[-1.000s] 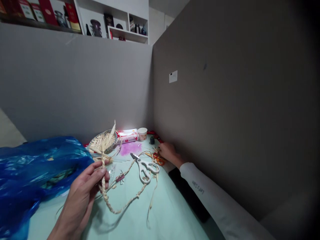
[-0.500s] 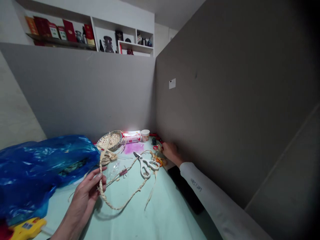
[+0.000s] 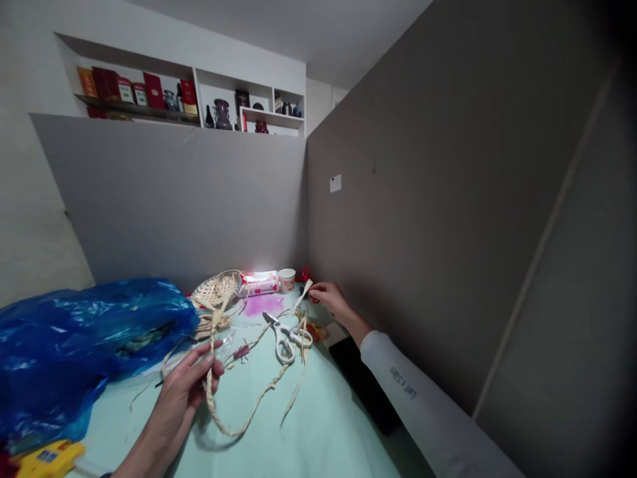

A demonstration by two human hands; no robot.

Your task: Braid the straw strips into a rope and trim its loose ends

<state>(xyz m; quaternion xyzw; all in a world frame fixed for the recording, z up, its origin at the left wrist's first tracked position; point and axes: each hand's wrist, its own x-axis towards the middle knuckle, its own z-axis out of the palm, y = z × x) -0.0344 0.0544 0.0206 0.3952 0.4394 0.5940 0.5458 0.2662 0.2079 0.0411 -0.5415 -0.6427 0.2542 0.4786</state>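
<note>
In the head view, a long stretch of the thin, pale straw-coloured braided cord (image 3: 210, 401) is already standing plaited, curving down from the left hand (image 3: 192, 377) onto the pale green cloth-covered desk (image 3: 318, 431) and running up towards the white-handled metal scissors (image 3: 277, 326). The left hand is holding the cord narrowly between thumb and fingers, and above that grip the flat, pale, unplaited strands (image 3: 217, 315) are fanning out loose, so that end is looking unfinished. More loose fibre is trailing beside the scissors. Whether the cord is joining the thinner length at the dull pink metal binder clip (image 3: 241, 352), I cannot tell. The right hand (image 3: 323, 295) is reaching to the far side, near the dark grey partition (image 3: 398, 265), its fingertips seemingly pinching a short, flat, pale fibre strip (image 3: 302, 294); the small scale is leaving that grip a little uncertain.

Compared with the frame half a second ago, the right hand is sitting clear of the orange plastic handles (image 3: 314, 330) it was crowding, and the strip is now showing upright at its fingertips. The left hand is keeping its hold, and the camera is taking in more of the white wall shelf (image 3: 198, 99) and ceiling
</note>
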